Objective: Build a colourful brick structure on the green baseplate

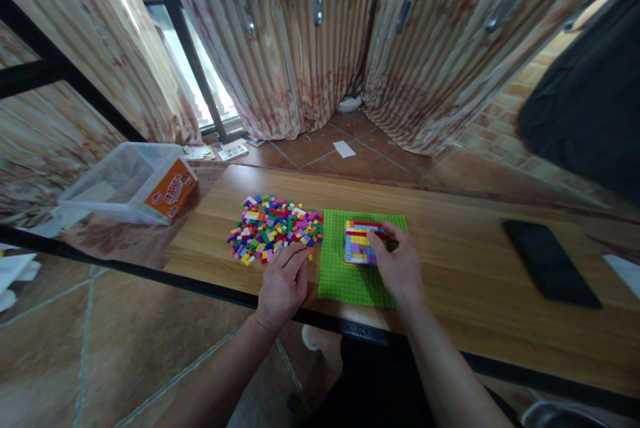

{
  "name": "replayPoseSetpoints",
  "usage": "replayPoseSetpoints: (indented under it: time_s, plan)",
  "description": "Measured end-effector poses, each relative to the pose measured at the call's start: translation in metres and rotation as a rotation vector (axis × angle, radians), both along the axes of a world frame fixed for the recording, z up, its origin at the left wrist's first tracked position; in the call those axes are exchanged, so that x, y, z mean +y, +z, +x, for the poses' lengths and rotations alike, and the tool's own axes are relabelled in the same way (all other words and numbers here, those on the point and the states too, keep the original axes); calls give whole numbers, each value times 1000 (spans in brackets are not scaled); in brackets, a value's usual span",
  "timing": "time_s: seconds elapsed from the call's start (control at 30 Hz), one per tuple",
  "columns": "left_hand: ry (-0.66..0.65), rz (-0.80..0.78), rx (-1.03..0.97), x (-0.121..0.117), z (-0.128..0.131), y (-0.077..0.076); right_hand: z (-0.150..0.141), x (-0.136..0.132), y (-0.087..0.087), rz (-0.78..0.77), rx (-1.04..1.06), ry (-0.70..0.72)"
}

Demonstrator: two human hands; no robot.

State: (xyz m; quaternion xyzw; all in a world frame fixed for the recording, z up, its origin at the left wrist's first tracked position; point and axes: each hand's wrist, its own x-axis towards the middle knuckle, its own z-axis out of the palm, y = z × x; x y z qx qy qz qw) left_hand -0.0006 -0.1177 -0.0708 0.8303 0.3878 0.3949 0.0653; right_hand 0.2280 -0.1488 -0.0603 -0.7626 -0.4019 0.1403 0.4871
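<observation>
At the far left, a clear tub (115,208) with an orange label stands on the floor (125,328), beside the end of the bench (465,248). Next, on the bench, comes a loose, mixed-colour heap of bricks (275,225). Bricks at the rim of the heap lie free, so a sweep of the wrist could scatter them, some perhaps over the near edge.

The left hand (283,281) is at the near right side of the heap, its fingers drawn narrow, tips together. I cannot tell whether a brick is pinched there. Anything so small could slip, and those fingers hide what they pick, so a wrong colour or size might be taken.

Just right of the heap lies the green plate (335,281). The build (356,241), a low block with red, yellow, purple and pale blue rows, sits on its upper middle part. The right hand (400,265) is at the build's right end, thumb over the top and fingers beyond it, moderately apart; whether it grips or only steadies is unclear. Pressing unevenly there could tilt a row or pop bricks loose, and the hand masks that end, so a gap could go unnoticed.

Farther right, well apart, lies a black slab (550,261), with paper (625,271) at the edge of view.
</observation>
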Motion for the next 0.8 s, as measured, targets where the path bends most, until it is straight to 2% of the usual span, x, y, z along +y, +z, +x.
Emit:
replayPoseSetpoints:
  time_s: [0.27,0.43,0.6,0.7,0.8]
  plan:
    - [-4,-21,-12,1,0,-2,0,2,-13,77,54,21]
    - [-18,-27,-33,1,-2,0,3,5,-11,82,150,20]
    - [25,2,-76,0,-3,3,13,1,-7,238,432,-81]
    - [64,-22,-131,-1,-4,6,20,-3,-5,267,479,-131]
    - [117,-94,-234,-4,-8,7,22,-5,-5,254,497,-123]
